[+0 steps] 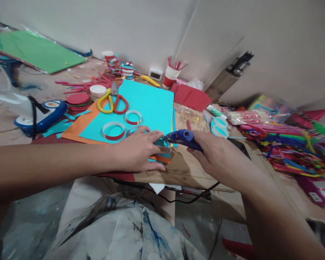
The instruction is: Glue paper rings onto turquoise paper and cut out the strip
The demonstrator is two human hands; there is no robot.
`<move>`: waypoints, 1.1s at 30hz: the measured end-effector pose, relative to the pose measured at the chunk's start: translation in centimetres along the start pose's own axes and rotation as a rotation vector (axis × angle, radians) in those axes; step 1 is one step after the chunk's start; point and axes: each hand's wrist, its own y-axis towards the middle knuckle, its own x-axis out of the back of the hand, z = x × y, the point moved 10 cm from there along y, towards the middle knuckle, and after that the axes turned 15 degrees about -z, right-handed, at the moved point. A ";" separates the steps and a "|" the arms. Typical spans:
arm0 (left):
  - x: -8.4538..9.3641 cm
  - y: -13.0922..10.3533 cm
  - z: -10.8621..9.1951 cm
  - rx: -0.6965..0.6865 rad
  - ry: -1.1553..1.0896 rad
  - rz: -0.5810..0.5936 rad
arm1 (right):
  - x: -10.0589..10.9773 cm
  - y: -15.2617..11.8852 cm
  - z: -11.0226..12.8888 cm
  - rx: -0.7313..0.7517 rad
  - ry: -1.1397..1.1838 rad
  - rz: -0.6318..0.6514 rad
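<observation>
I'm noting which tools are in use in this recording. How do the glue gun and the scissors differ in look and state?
The glue gun is gripped in the right hand; the scissors lie untouched, partly over the blue sheet. The glue gun is dark blue, while the scissors have one yellow and one red handle. The glue gun's nozzle points toward the left hand; the scissors' blades point away from the person. Both are hand tools.
</observation>
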 end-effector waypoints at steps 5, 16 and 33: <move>0.3 0.2 0.0 0.023 -0.039 -0.019 | -0.1 -0.2 -0.4 -0.019 0.032 0.003; 2.4 0.7 0.9 0.091 -0.137 -0.152 | -0.1 -0.5 -0.8 -0.058 0.039 -0.012; 1.8 0.9 5.6 0.451 -0.115 -0.129 | 0.4 -1.0 -1.2 -0.089 0.074 -0.066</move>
